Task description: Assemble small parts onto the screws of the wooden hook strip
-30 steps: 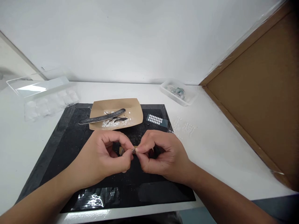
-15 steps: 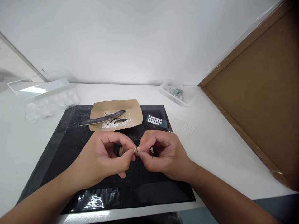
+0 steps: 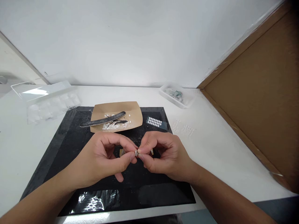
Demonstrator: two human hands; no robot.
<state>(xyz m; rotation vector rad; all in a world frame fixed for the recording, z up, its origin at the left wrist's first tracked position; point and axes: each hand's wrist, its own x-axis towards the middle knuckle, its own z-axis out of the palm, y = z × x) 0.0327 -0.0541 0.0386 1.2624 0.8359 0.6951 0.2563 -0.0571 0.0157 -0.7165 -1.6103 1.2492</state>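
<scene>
My left hand [image 3: 105, 158] and my right hand [image 3: 163, 155] meet over the black mat [image 3: 70, 140], fingertips pinched together on a small grey piece [image 3: 136, 152]. What the piece is I cannot tell; most of it is hidden by the fingers. A small tan bit [image 3: 121, 152] shows just behind my left fingers. Beyond the hands a brown paper tray [image 3: 135, 113] holds white flakes [image 3: 112, 125] and a dark file-like tool [image 3: 102, 119].
A sheet of white dots [image 3: 155, 122] lies on the mat's far right corner. A clear compartment box [image 3: 49, 104] with its lid up is at the left. A small clear tray with greenish parts [image 3: 175, 94] stands far right. A brown board [image 3: 257, 99] walls the right side.
The hands stay pinched on the small piece, with only slight finger shifts. The view has tilted a little, so everything sits slightly lower in the frame.
</scene>
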